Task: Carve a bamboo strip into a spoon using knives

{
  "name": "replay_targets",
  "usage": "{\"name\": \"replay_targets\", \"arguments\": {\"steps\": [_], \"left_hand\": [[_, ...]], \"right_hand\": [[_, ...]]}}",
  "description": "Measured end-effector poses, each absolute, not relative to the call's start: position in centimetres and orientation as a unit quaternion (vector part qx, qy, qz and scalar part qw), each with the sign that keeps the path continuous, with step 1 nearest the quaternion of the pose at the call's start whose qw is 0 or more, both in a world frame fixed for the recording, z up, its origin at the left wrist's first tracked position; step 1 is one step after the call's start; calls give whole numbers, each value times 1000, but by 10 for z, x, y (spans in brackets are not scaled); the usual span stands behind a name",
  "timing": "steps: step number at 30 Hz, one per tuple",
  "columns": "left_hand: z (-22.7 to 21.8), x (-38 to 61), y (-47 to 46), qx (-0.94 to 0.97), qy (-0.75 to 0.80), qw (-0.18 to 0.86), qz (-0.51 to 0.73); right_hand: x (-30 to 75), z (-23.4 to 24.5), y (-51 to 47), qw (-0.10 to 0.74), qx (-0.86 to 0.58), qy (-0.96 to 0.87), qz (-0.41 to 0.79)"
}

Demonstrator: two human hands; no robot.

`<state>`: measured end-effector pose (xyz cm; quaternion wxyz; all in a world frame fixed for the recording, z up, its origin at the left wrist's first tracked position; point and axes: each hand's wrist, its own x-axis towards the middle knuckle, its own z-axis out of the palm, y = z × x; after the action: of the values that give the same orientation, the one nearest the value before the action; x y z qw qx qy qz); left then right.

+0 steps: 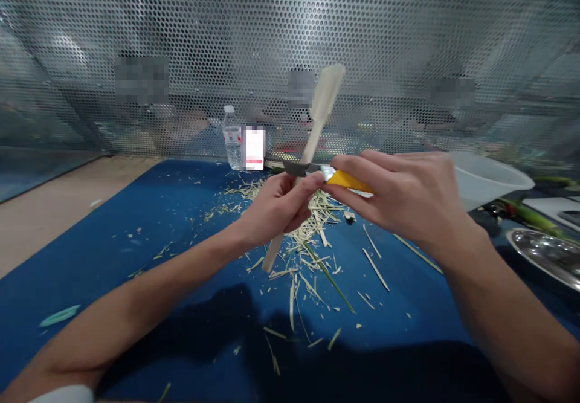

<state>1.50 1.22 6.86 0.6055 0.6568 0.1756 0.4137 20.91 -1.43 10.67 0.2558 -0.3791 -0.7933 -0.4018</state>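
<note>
- Left hand (276,206): forearm enters from lower left; fingers clenched round the shaft of a pale bamboo paddle (322,104).
- Paddle: long axis tilted, lower left to upper right; broad end up, narrow end projecting below the fist; held above the mat.
- Utility knife (348,180): yellow handle, lying nearly level; blade points left, crossing the paddle shaft just above the left hand.
- Right hand (389,197): forearm enters from lower right, back of hand up; fingers grasping the knife handle.
- Surface: blue mat (113,258) on a beige worktop (58,222); bamboo shavings (308,234) heaped beneath the hands.
- Beyond, left to right: plastic water bottle (232,140) at the mat's far edge, white bowl (489,176), steel tray (546,255); perforated metal screen (290,28) behind.
</note>
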Motion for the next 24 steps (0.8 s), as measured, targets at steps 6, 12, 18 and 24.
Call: {"name": "replay_targets", "arguments": {"steps": [6,12,18,24], "left_hand": [[64,12,15,669,177,618,375],[65,15,13,672,180,570,437],[66,21,9,638,201,573,474],[65,21,9,595,209,593,501]], "right_hand": [[213,112,-13,265,-378,-807,-369],[206,109,-12,246,-391,-816,-348],[201,104,-14,265,-402,-795,-369],[197,100,-15,258,-410,-785,-387]]}}
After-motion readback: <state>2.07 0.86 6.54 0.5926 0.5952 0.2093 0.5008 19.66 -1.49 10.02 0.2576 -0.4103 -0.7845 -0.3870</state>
